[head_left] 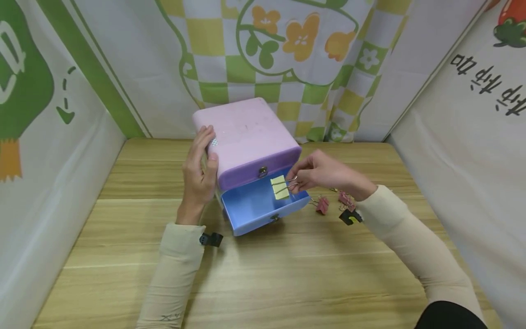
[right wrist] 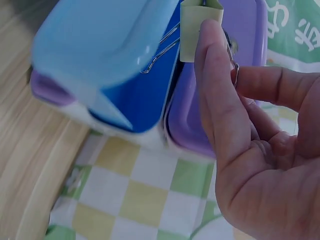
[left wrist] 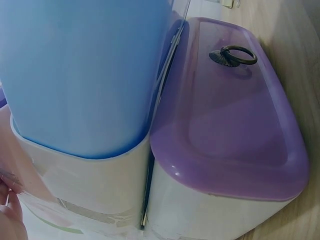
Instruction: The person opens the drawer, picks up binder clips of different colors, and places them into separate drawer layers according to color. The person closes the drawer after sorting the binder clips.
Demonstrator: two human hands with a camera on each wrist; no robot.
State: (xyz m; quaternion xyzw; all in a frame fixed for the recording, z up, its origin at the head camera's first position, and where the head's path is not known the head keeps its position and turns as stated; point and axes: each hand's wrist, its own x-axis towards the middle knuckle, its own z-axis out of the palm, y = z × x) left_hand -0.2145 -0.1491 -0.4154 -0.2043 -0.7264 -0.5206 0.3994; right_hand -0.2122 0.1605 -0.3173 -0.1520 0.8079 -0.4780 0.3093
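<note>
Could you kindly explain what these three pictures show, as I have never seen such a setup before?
There is no machine here: a person works with a bare left hand and right hand. The wide picture looks down from the person's head; the other two are taken from the left and right wrists. On the wooden table stands a box with drawers, and pink clips lie to its right. The left hand rests against the box, while the right hand's fingers pinch a yellow clip at the open blue drawer.
</note>
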